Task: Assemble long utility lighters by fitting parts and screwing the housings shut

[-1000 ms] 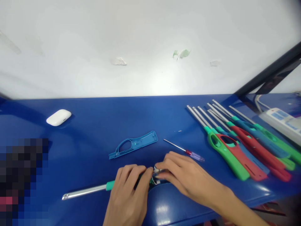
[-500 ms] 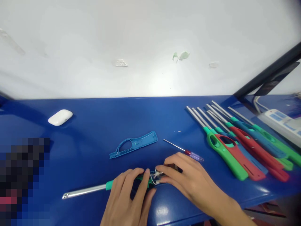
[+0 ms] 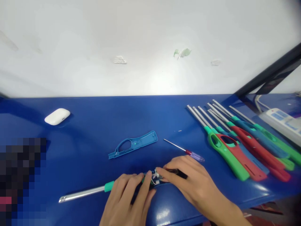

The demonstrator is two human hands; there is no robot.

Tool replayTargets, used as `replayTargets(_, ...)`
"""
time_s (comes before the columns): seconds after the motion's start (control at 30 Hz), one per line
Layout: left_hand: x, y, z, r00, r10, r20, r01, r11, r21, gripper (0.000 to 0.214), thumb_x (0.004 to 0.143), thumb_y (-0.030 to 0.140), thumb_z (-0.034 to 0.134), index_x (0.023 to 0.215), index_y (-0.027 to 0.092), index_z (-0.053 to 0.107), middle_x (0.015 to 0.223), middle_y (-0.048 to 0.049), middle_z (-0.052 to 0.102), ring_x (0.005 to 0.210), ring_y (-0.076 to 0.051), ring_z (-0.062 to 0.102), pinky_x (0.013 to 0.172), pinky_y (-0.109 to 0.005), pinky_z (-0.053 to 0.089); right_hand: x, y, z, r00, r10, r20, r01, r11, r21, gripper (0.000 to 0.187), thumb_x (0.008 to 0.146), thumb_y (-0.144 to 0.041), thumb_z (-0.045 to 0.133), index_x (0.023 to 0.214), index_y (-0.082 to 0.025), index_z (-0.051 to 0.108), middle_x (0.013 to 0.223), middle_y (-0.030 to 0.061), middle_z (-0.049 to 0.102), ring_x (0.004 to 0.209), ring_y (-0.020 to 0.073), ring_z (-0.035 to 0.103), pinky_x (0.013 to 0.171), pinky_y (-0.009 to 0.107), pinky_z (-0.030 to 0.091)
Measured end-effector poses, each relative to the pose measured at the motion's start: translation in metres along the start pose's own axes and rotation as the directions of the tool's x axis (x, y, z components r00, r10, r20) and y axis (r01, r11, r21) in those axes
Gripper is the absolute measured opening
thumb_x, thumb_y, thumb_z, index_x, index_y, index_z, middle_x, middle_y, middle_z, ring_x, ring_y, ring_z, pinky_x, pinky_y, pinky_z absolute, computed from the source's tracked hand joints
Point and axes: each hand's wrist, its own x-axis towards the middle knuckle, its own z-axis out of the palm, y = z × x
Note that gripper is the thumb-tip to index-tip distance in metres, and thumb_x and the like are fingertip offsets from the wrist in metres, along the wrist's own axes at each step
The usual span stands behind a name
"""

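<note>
A gas lighter (image 3: pixel 82 194) with a long metal barrel and a teal collar lies low on the blue table, its handle opened so that white and metal inner parts show. My left hand (image 3: pixel 129 196) is closed over the front of the handle, fingers pressed on it. At the rear of the handle, my right hand (image 3: pixel 191 183) pinches around the inner parts; its fingertips partly hide them. Just beyond the hands rests the loose blue half of a handle shell (image 3: pixel 144 141), inner side up. A screwdriver (image 3: pixel 185 151) with a clear purple and red handle lies beside it.
Several assembled lighters (image 3: pixel 229 155) in green, red and blue lie in a row at the right. A white power strip (image 3: pixel 282 121) sits beyond them. At the left are a white earbud case (image 3: pixel 57 116) and a blurred dark object (image 3: pixel 21 169). A white wall (image 3: pixel 145 37) backs the table.
The right hand's fingers have closed in slightly and lowered at the rear of the handle. My left hand keeps its hold. The view has shifted a little.
</note>
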Motion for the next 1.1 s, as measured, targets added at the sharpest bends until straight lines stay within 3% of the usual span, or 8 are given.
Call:
replayTargets(0.43, 0.002, 0.001, 0.001, 1.000, -0.009, -0.007, 0.008, 0.999, -0.044, 0.025, 0.111, 0.015, 0.046, 0.120, 0.013, 0.070, 0.101, -0.0045, 0.079, 0.091, -0.021, 0.067, 0.092, -0.037, 0.048, 0.009, -0.002, -0.002, 0.996, -0.073, -0.052, 0.069, 0.995, -0.079, 0.029, 0.111, -0.015, 0.050, 0.120, -0.019, 0.077, 0.097, 0.0033, 0.078, 0.090, 0.0171, 0.068, 0.082, 0.031, 0.052)
replayTargets(0.6, -0.003, -0.001, 0.002, 1.000, 0.006, 0.010, -0.006, 0.999, -0.047, 0.028, 0.112, 0.018, 0.045, 0.119, 0.017, 0.072, 0.104, -0.0012, 0.080, 0.091, -0.020, 0.069, 0.092, -0.036, 0.048, 0.008, -0.003, 0.000, 0.997, -0.063, -0.043, 0.060, 0.996, -0.069, 0.030, 0.112, -0.016, 0.049, 0.122, -0.019, 0.077, 0.096, 0.0028, 0.077, 0.088, 0.0165, 0.067, 0.082, 0.031, 0.051)
replayTargets(0.77, -0.018, -0.009, 0.006, 0.986, 0.084, 0.142, -0.078, 0.996, -0.046, 0.036, 0.113, 0.022, 0.039, 0.118, 0.027, 0.075, 0.121, 0.0001, 0.077, 0.100, -0.022, 0.069, 0.095, -0.041, 0.048, 0.004, -0.002, 0.002, 0.996, -0.074, -0.039, 0.071, 0.994, -0.082, 0.030, 0.111, -0.013, 0.049, 0.126, -0.018, 0.076, 0.098, 0.0033, 0.076, 0.089, 0.0170, 0.066, 0.083, 0.031, 0.050)
replayTargets(0.93, -0.022, -0.010, 0.007, 0.991, 0.028, 0.128, -0.025, 0.999, -0.025, 0.031, 0.109, 0.024, 0.053, 0.136, 0.027, 0.069, 0.116, -0.0058, 0.073, 0.103, -0.023, 0.067, 0.094, -0.042, 0.050, -0.001, -0.002, 0.004, 0.999, -0.035, -0.019, 0.034, 0.997, -0.075, 0.031, 0.112, -0.016, 0.048, 0.128, -0.020, 0.074, 0.102, 0.0029, 0.077, 0.092, 0.0179, 0.066, 0.084, 0.032, 0.051)
replayTargets(1.1, -0.015, -0.007, 0.006, 0.995, -0.008, 0.099, 0.012, 0.999, -0.035, 0.029, 0.107, 0.022, 0.058, 0.133, 0.028, 0.070, 0.113, -0.0065, 0.070, 0.102, -0.023, 0.064, 0.091, -0.040, 0.050, -0.002, 0.000, 0.003, 0.999, -0.027, 0.023, 0.028, 0.998, -0.065, 0.036, 0.109, -0.008, 0.048, 0.134, -0.021, 0.070, 0.104, 0.0050, 0.076, 0.090, 0.0192, 0.067, 0.080, 0.033, 0.054)
